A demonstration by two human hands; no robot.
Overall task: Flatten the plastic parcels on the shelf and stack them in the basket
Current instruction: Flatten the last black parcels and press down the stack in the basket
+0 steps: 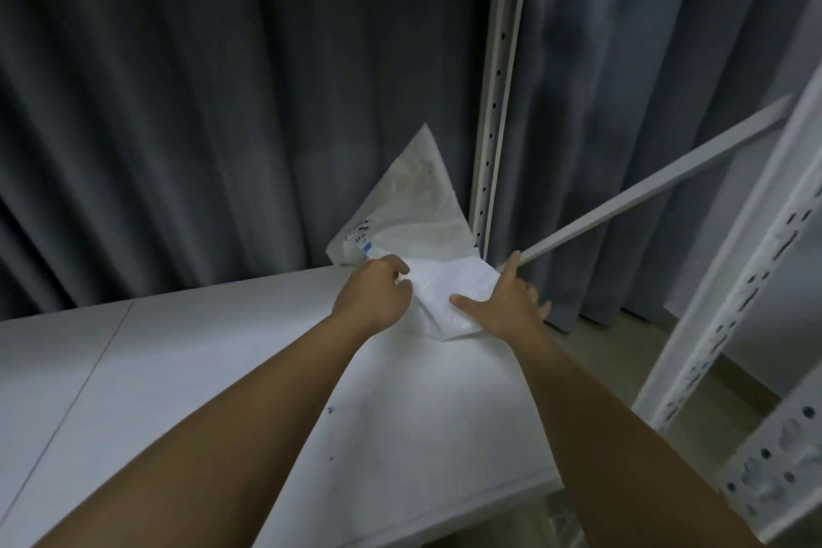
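Note:
A white plastic parcel (438, 285) lies at the far right corner of the white shelf (178, 369). Its rear part stands up against the dark curtain, with a printed label near its lower left. My left hand (373, 294) has its fingers curled onto the parcel's left edge and grips it. My right hand (507, 303) lies spread on the parcel's right side, thumb pointing left and a finger stretched up along the edge. No basket is in view.
A white perforated shelf post (498, 102) rises just behind the parcel. A slanted white bar (645, 196) runs to the right. Another perforated upright (756, 303) stands at the right. A grey curtain (200, 102) hangs behind the shelf.

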